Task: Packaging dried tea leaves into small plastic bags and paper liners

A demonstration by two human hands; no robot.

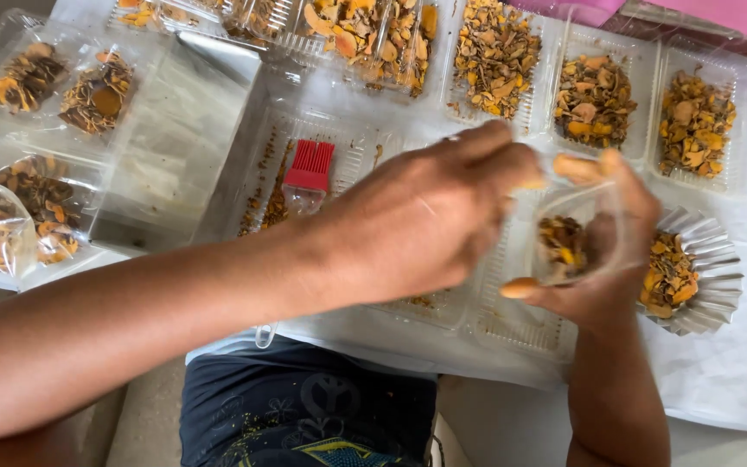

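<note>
Across a white-covered table (737, 380) stand clear trays (594, 95) of dried orange-brown pieces, a red brush (309, 169) and a foil cup (693, 272). Right hand (603, 259) cups a small clear bag (577, 233) of pieces, fingers curled round it. Left hand (425, 216) reaches across, fingertips pinched at the bag's mouth; blurred.

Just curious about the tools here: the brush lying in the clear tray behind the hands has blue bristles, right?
Not quite. The head view shows the brush in the clear tray has red bristles, not blue. It does lie behind the left hand, which meets the right hand at a small clear bag.
</note>
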